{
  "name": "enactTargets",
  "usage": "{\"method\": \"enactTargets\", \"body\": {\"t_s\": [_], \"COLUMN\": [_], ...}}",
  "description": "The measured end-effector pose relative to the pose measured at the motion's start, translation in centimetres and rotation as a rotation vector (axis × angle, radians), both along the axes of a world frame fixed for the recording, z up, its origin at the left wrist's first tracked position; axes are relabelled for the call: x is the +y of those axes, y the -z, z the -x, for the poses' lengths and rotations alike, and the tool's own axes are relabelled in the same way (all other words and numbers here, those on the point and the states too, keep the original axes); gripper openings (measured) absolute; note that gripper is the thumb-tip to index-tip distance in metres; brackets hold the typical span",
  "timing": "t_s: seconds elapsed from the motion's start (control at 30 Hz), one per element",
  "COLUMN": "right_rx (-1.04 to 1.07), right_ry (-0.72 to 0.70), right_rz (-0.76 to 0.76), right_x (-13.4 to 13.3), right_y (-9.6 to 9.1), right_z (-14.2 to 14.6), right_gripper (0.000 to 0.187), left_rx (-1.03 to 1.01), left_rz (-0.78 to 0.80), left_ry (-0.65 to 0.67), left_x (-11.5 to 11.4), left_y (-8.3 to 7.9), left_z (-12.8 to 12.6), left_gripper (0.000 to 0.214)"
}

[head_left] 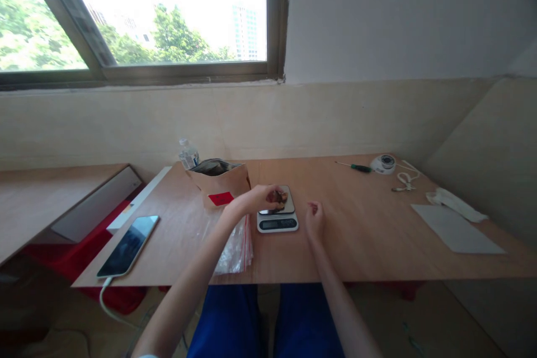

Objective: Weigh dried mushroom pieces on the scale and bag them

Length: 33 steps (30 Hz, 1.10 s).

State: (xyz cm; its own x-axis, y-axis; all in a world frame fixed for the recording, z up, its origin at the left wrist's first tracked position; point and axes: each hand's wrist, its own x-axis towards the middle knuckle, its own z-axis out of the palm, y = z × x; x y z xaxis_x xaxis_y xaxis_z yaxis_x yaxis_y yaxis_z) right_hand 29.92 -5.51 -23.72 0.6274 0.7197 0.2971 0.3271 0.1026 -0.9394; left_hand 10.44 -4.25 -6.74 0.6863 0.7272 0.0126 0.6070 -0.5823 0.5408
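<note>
My left hand (260, 197) reaches over a small digital kitchen scale (277, 225), its fingers curled around some dark brown, dried-looking pieces (279, 199) on the shiny weighing plate. What exactly the pieces are is too small to tell. Right of the scale, my right hand (314, 218) rests on the table with its fingers curled in and nothing visible in them. Behind my left forearm stands an open brown paper pouch (222, 182) with a red label. Clear zip bags (237, 249) lie partly under that forearm.
A phone (129, 247) with a cable lies at the left on the wooden table (356, 235). A water bottle (188, 154) stands behind the pouch. At the right are a screwdriver (359, 168), a white dome camera (383, 164), a white cloth-like item (456, 205) and a paper sheet (457, 230).
</note>
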Motion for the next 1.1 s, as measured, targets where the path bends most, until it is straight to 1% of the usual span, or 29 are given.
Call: {"method": "enactTargets", "body": {"t_s": [0.07, 0.13, 0.2, 0.3, 0.47, 0.53, 0.63, 0.7, 0.73, 0.87, 0.93, 1.0, 1.1], "right_rx": [-0.006, -0.01, -0.013, -0.013, -0.009, -0.009, -0.009, -0.01, -0.01, -0.007, -0.004, 0.0, 0.007], "right_ry": [-0.001, -0.005, -0.011, -0.022, -0.019, -0.019, -0.018, -0.018, -0.019, -0.014, -0.01, -0.007, -0.005], "right_rz": [-0.006, -0.009, -0.008, -0.006, -0.005, -0.006, -0.002, -0.002, -0.003, -0.007, -0.006, -0.004, 0.0], "right_x": [0.2, 0.3, 0.5, 0.6, 0.6, 0.6, 0.6, 0.6, 0.5, 0.3, 0.2, 0.0, -0.1], "right_y": [0.2, 0.3, 0.4, 0.5, 0.5, 0.5, 0.4, 0.4, 0.4, 0.2, 0.2, 0.1, 0.0], "right_z": [-0.1, -0.1, -0.1, -0.1, -0.1, -0.1, -0.1, -0.1, -0.1, -0.1, -0.1, 0.0, 0.0], "right_gripper": [0.022, 0.022, 0.022, 0.021, 0.021, 0.02, 0.021, 0.021, 0.021, 0.021, 0.021, 0.021, 0.021], "left_rx": [0.079, 0.123, 0.136, 0.154, 0.199, 0.208, 0.211, 0.195, 0.17, -0.039, -0.112, -0.107, 0.017], "left_rz": [-0.036, -0.136, -0.199, -0.241, -0.276, -0.288, -0.312, -0.333, -0.348, -0.408, -0.441, -0.478, -0.468], "left_ry": [0.007, -0.001, -0.015, -0.039, -0.079, -0.105, -0.144, -0.158, -0.167, -0.26, -0.332, -0.401, -0.496], "left_x": [0.6, 1.0, 1.1, 1.1, 1.3, 1.4, 1.2, 0.9, 0.7, -0.2, -0.6, -0.8, -0.8], "left_y": [2.7, 4.7, 5.9, 6.8, 7.5, 7.9, 8.2, 8.1, 7.9, 6.8, 6.2, 5.9, 6.1], "left_z": [-1.6, -2.9, -4.0, -5.2, -6.2, -6.3, -6.2, -5.9, -5.6, -3.6, -2.2, -0.5, 1.8], "left_gripper": [0.036, 0.032, 0.031, 0.031, 0.028, 0.032, 0.044, 0.05, 0.049, 0.029, 0.025, 0.025, 0.026]}}
